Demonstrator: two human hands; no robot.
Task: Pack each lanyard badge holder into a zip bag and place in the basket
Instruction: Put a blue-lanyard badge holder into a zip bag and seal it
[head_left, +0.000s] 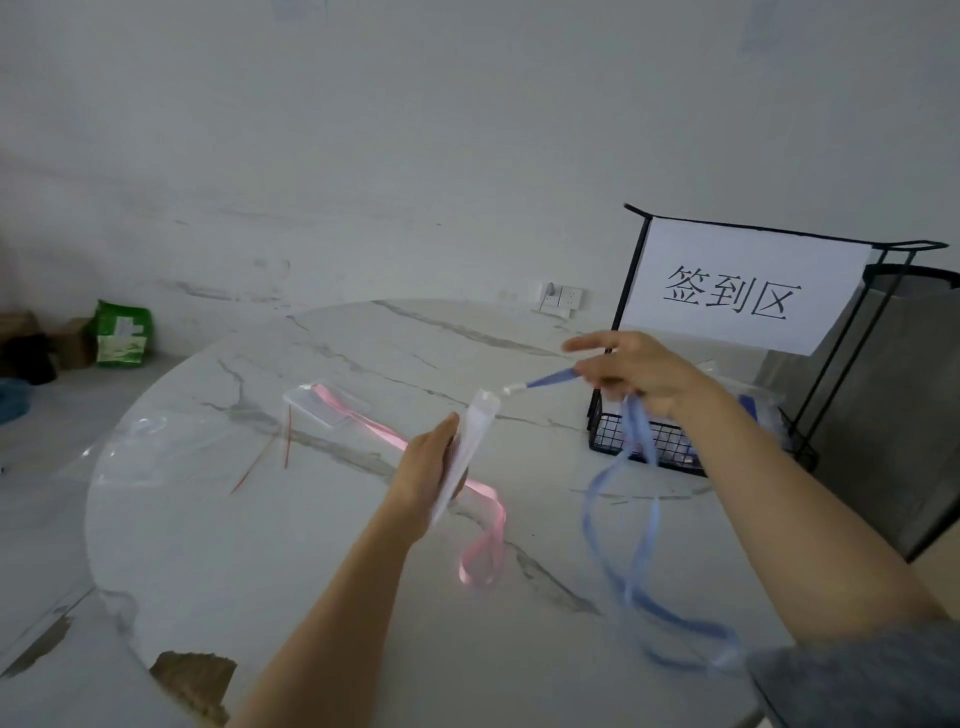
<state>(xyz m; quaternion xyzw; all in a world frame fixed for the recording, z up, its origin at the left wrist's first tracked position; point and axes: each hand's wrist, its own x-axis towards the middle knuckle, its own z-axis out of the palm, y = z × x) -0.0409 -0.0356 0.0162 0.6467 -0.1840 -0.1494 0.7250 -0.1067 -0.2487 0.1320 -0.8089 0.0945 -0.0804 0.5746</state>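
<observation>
Lanyard ribbon, blue, hangs in loops from the right hand, which pinches it above the bench. The left hand grips a clear plastic sleeve on edge; bag or holder, hard to tell. A pink lanyard and badge holder lie beneath. The wire basket at the bench's right edge carries a sign reading "签到区". Clear bags lie at the left rim.

White wall behind round marble table; wall socket.
</observation>
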